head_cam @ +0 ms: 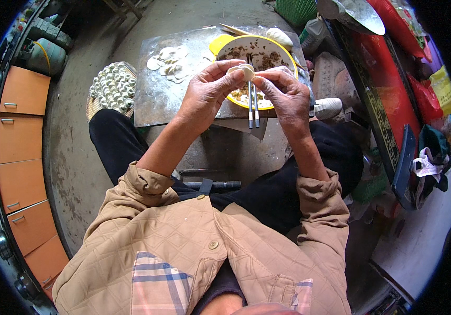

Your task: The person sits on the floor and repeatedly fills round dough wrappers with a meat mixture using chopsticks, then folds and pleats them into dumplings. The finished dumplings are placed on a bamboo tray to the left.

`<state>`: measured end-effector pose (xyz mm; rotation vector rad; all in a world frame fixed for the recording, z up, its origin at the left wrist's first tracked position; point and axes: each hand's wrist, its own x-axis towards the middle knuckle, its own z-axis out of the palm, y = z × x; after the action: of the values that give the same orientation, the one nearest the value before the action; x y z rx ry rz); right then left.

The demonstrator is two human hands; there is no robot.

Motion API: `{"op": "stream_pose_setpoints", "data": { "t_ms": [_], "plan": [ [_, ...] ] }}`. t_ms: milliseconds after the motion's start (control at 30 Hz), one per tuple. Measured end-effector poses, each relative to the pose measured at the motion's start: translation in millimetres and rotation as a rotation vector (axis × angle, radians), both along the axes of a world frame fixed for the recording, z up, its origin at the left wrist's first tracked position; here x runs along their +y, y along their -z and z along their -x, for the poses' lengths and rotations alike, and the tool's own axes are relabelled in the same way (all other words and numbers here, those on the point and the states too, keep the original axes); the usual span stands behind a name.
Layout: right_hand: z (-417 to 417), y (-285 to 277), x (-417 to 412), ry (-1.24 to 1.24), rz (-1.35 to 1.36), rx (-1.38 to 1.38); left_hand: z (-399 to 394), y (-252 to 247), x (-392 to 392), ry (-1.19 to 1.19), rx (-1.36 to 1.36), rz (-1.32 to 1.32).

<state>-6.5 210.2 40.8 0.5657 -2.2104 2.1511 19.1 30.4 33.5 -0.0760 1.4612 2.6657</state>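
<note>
A dumpling, its pale dough folded over, is pinched between the fingertips of both hands. My left hand grips its left side, and my right hand has thumb and forefinger on its right edge. Whether filling lies inside cannot be seen. Below the hands stands a yellow-rimmed bowl with brown minced filling. A pair of chopsticks rests in it, handles towards me over the near rim. Flat round dough wrappers lie in a loose pile on the floured board to the left.
Left of the board, a round woven tray bears many shaped dumplings. Behind the bowl are a dough lump and a wooden rolling pin. Orange cabinets line the left; a gas cylinder stands beyond them. Bags crowd the right.
</note>
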Motion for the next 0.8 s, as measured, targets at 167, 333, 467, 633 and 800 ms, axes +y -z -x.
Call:
{"op": "stream_pose_setpoints", "data": {
  "t_ms": [167,333,467,633,800],
  "plan": [
    [1.2,2.7,3.9,-0.040,-0.050,-0.066,-1.1,-1.1,2.0,0.009,-0.002,0.033],
    [0.6,3.0,2.2,-0.009,-0.070,0.031,0.9,2.2,-1.1,0.003,-0.025,-0.035],
    [-1.4,-0.5,0.8,0.001,-0.043,0.041,1.0,-2.4,-2.9,0.007,0.000,0.029],
    [1.8,3.2,3.2,-0.027,-0.116,0.079,0.3,-1.1,-1.8,0.007,0.024,0.107],
    [1.4,2.6,2.8,-0.033,-0.137,0.130,-0.1,0.8,-0.1,-0.006,-0.017,0.064]
  ]
}}
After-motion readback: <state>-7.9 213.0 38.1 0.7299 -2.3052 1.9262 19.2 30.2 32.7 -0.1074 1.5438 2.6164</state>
